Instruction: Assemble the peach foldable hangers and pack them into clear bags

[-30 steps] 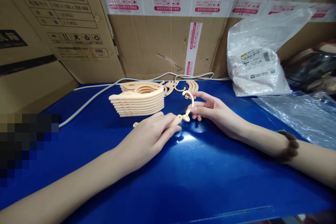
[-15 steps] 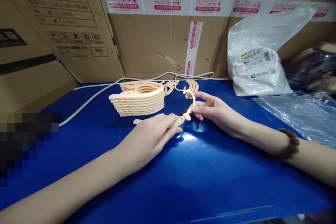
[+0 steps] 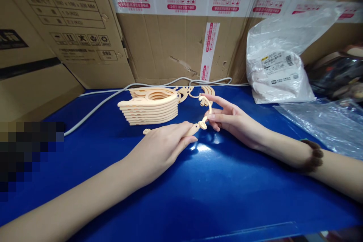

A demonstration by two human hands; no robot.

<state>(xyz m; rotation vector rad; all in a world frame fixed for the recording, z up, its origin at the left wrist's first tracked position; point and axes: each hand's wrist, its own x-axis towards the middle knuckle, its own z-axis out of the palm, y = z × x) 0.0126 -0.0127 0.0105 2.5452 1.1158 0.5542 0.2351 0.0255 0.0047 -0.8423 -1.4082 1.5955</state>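
My left hand (image 3: 170, 138) is closed around a cream plastic hanger arm (image 3: 194, 130); its holed tip sticks out past my thumb and its other end shows at the left, the middle hidden under my palm. Between thumb and fingers my right hand (image 3: 227, 115) pinches a cream hanger hook (image 3: 209, 107), its curve upward and its round base beside the hanger arm's tip. Whether base and tip touch is hard to tell. Behind my left hand lies a neat stack of cream hanger arms (image 3: 150, 109). Loose hooks and curved pieces (image 3: 184, 93) lie beyond it.
A white plastic bag (image 3: 279, 72) with a label stands at the back right, with clear plastic film (image 3: 326, 124) before it. Cardboard boxes (image 3: 176, 45) wall off the back of the blue table (image 3: 198, 196). A white cable (image 3: 99, 113) runs along the rear and left.
The hook has shifted very slightly, leaving its base a little apart from the hanger arm's tip. My right index finger is stretched further along the hook's curve. The left hand barely moved.
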